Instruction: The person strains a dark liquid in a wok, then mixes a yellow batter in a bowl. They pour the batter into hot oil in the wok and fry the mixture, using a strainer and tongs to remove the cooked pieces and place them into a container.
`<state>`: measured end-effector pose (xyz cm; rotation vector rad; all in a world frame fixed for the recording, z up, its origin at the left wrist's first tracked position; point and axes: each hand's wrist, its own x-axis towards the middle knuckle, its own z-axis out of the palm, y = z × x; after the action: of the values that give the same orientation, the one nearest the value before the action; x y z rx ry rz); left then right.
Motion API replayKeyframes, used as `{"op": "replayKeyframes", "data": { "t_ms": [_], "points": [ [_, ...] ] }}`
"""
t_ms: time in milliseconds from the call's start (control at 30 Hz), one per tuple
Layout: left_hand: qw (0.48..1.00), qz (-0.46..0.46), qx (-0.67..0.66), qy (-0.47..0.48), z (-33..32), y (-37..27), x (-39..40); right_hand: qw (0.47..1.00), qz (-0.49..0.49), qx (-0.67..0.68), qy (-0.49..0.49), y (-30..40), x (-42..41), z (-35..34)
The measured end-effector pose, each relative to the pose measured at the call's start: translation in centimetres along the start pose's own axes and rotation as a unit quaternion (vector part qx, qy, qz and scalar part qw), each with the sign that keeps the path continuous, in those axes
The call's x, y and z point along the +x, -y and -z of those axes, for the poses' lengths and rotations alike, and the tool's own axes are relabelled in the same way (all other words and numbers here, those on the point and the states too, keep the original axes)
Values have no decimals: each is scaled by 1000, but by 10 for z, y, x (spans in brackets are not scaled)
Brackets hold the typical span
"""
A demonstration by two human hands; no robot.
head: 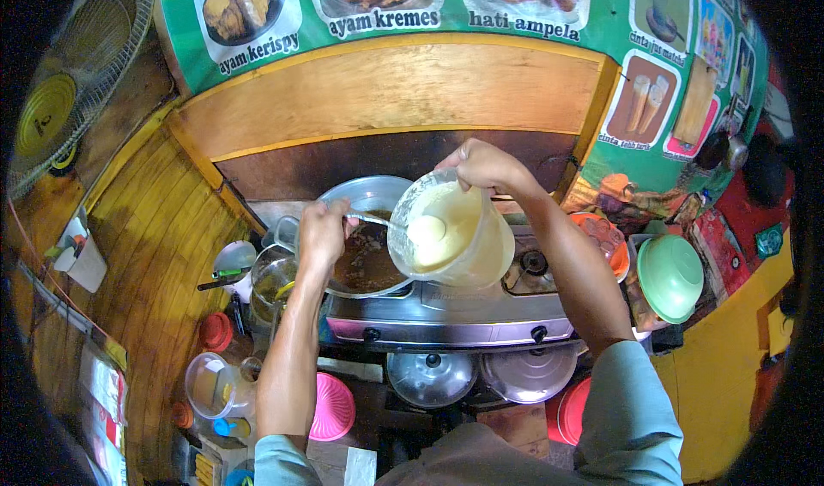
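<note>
My right hand (483, 167) grips the rim of a translucent plastic tub (502, 241), which is tilted toward the left above the stove. Pale, creamy liquid (460, 219) lies inside it. In my left hand (323, 231) is the handle of a metal ladle (373, 217); its bowl is in the tub's mouth, among the pale liquid. Below and to the left, a wide metal pan (364, 188) sits over the left side of the stove. Dark brown liquid (367, 260) with some froth fills its bottom. The tub overlaps the pan's right side and hides part of it.
The two-burner gas stove (450, 318) has its right burner (533, 264) exposed. A green plastic bowl (671, 278) and an orange basket (602, 241) stand to the right. Metal lids (431, 380) sit below the stove. Jars and a clear container (211, 386) crowd the left; a fan (77, 74) is upper left.
</note>
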<state>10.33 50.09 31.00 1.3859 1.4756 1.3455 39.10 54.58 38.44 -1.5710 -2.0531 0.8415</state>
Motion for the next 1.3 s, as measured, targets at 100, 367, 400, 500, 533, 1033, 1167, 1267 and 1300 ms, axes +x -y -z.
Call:
{"op": "replayKeyframes", "data": {
  "t_ms": [100, 367, 400, 500, 533, 1033, 1167, 1267, 1300],
  "points": [
    [1000, 2, -26, -3, 6, -13, 23, 999, -35, 5, 15, -1, 24, 7],
    [998, 7, -50, -44, 41, -34, 83, 996, -65, -55, 15, 1, 78, 31],
    [997, 1, -62, -52, 45, -33, 91, 996, -70, -50, 10, -1, 82, 35],
    [996, -10, -48, -79, 58, -27, 110, 995, -79, -61, -6, -6, 86, 42],
    [996, -7, -35, -85, 63, -22, 114, 994, -82, -70, -14, -7, 86, 45],
    [956, -44, 262, -126, 74, 86, 103, 995, -69, -41, -63, -34, 9, 84],
    [954, -60, 263, -133, 64, 68, 97, 993, -83, -7, -87, -41, -13, 87],
    [949, -88, 269, -141, 58, 43, 97, 992, -81, 0, -93, -50, -32, 94],
    [942, -110, 277, -151, 57, 36, 96, 993, -68, 3, -97, -53, -34, 95]
  ]
}}
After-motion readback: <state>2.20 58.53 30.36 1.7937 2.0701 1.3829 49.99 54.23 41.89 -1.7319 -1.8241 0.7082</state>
